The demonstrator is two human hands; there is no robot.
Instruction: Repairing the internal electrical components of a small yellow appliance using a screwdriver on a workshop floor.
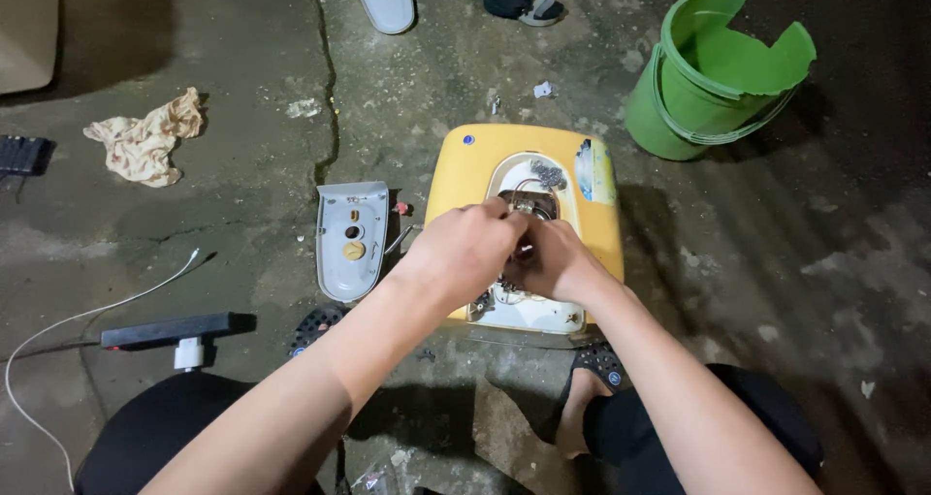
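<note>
**Both hands deep in the opened yellow heater**

On the far left a black comb-like tool (21, 154) lies at the picture's edge, with a crumpled cream rag (145, 136) beside it on the cracked concrete floor (233, 214). Lower down, a black power strip (167, 330) carries a white plug, and a white cable (58, 359) curls away from it. None of this is near the work.

Just left of the heater lies a grey cover plate (351, 238), inner side up, with a small red bit beside its top corner. It sits close to the left forearm, so an elbow swing could knock it.

The left hand (464, 253) is curled, fingers pinched down on something small at the opening in the yellow heater (529, 223); what it pinches is hidden. The right hand (555, 262) is closed against it, also gripping inside the opening, with its catch out of sight. The heater lies flat on the floor between the person's sandalled feet, its white inner panel and thin wires showing. Working well here likely means small, steady finger moves, one hand bracing, and keeping the wires out of the pinch.

To the right stands a broken green bucket (713, 78), well apart. At the top edge another person's foot (538, 10) and a second grey cover (388, 0) show.
</note>
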